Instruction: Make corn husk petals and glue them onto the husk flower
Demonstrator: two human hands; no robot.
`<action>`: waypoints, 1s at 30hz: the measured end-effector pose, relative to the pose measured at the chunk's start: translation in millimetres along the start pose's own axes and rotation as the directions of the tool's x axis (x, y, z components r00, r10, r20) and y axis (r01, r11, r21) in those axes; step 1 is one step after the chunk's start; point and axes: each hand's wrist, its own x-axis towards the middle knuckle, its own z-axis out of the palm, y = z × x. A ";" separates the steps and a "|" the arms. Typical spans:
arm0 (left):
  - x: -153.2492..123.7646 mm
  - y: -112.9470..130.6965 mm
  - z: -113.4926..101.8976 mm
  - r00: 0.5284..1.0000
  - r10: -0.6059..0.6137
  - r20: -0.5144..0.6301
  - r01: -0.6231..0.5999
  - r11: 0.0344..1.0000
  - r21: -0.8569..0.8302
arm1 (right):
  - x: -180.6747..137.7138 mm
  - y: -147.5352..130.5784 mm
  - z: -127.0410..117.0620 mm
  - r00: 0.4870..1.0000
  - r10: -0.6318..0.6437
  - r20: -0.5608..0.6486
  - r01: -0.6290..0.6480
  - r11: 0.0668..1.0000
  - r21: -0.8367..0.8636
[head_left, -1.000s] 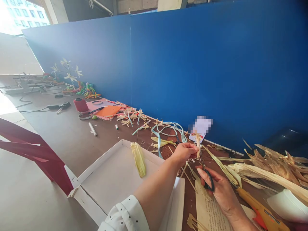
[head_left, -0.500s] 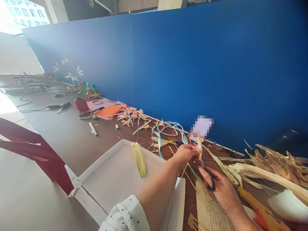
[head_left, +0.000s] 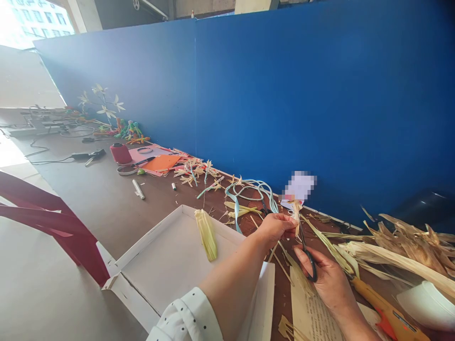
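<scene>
A small pale piece of corn husk (head_left: 295, 211) is pinched upright between the thumb and fingers of my left hand (head_left: 279, 226). My right hand (head_left: 325, 272) is closed around the black handles of a pair of scissors (head_left: 312, 266). Their blades point up and away from me, right beside the husk piece; whether they touch it I cannot tell. Long husk strips (head_left: 329, 241) lie just past my right hand. Below my wrists is a printed sheet of paper (head_left: 307, 310) with husk scraps on it.
A white box lid (head_left: 149, 260) with one husk leaf (head_left: 206, 235) lies left of my forearm. To the right are a yellow glue gun (head_left: 382, 305), a white bowl (head_left: 426, 303) and dried husks (head_left: 412, 237). Blue cord (head_left: 261, 184) and husk flowers (head_left: 208, 170) line the blue partition (head_left: 249, 94).
Almost nothing differs. Both hands keep their places at the husk piece, and the whole view has shifted very slightly.
</scene>
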 end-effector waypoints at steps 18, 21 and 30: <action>-5.2 13.6 -12.6 0.991 -0.017 0.131 0.005 0.995 0.096 | -6.6 -9.4 -11.1 0.989 0.101 0.107 -0.120 0.976 0.184; -9.5 18.0 -13.7 0.984 -0.037 0.176 0.010 0.989 0.147 | -6.5 -7.6 -13.5 0.983 0.109 0.150 -0.138 0.971 0.197; -12.3 19.5 -14.1 0.973 -0.083 0.217 0.040 0.981 0.192 | -4.8 -2.2 -13.8 0.981 0.120 0.154 -0.150 0.968 0.201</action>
